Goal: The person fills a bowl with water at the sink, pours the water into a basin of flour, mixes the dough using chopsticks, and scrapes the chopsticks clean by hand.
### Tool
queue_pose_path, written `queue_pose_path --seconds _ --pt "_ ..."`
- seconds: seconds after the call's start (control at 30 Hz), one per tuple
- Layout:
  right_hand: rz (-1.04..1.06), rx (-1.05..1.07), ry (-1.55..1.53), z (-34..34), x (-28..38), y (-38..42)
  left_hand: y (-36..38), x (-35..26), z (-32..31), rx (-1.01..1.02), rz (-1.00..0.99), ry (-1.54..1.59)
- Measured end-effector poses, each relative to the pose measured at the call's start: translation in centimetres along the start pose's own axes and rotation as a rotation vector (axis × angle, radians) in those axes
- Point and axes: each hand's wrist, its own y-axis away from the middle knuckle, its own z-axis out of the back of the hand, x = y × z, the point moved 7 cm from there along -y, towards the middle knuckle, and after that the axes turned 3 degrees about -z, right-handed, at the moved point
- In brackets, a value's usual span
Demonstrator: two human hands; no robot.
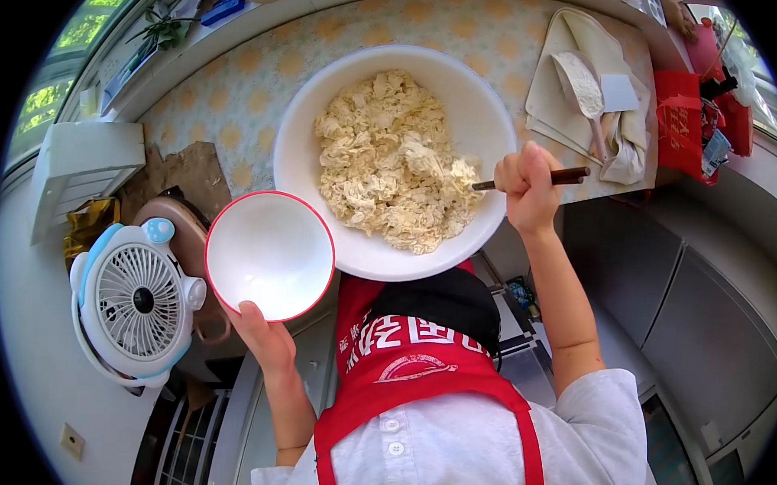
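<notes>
A large white basin (293, 152) stands on the patterned counter and holds shaggy, flaky dough (392, 169). My right hand (530, 186) is closed around dark chopsticks (569, 175) at the basin's right rim, their tips in the dough. My left hand (267, 341) grips the lower rim of a white bowl with a red edge (269, 255). This bowl is tilted so its inside shows, with nothing visible in it, and it overlaps the basin's lower left edge in view.
A scoop of flour (579, 86) lies on a cloth sack (566, 42) at the right. Beyond it stands a red bag (678, 121). At the left are a white and blue fan (139, 301) and a white box (84, 173). Grey cabinets (706, 317) are lower right.
</notes>
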Motion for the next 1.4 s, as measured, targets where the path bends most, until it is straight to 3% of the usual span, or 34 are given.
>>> queue_pose_path --seconds 0.1,0.17,0.23,0.3,0.5,0.63,0.73,0.93,1.03,1.17,1.3,1.4 --pt "-0.124 -0.098 -0.072 1.0 -5.6 2.8 0.1 0.1 -0.6 0.009 0.002 -0.002" --pt "-0.052 -0.110 -0.121 0.0 -7.6 2.9 0.2 0.1 -0.9 0.003 0.010 -0.009" --pt "-0.043 -0.201 -0.253 0.0 -9.8 0.9 0.2 0.1 -1.3 0.013 0.013 -0.001" --pt "-0.107 -0.298 -0.184 -0.6 -10.9 -2.2 0.4 0.0 -1.5 0.010 0.018 -0.016" --pt "0.040 -0.047 -0.258 -1.5 -5.6 -9.2 1.8 0.5 -2.1 -0.035 0.046 -0.032" --pt "-0.009 0.171 -0.108 -0.4 0.6 -7.0 3.1 1.4 -3.0 0.000 0.008 -0.026" --pt "-0.132 0.176 0.021 1.0 -1.1 -4.1 4.3 2.3 -4.0 0.052 -0.005 -0.072" --pt "-0.087 0.031 -0.003 -2.2 -8.3 -4.7 6.9 3.3 -6.1 0.053 -0.026 -0.152" --pt "0.020 0.026 -0.072 -5.4 -8.4 -7.6 7.8 4.0 -7.1 0.039 -0.036 -0.128" --pt "-0.001 0.053 -0.101 -6.1 -7.6 -9.9 8.3 3.4 -8.8 0.056 -0.090 -0.180" --pt "-0.018 -0.005 -0.200 -2.6 -5.4 -9.9 8.5 3.5 -11.0 0.083 -0.119 -0.328" --pt "0.003 0.068 -0.156 -2.7 -4.2 -9.2 8.8 3.0 -12.6 0.153 -0.249 -0.588"
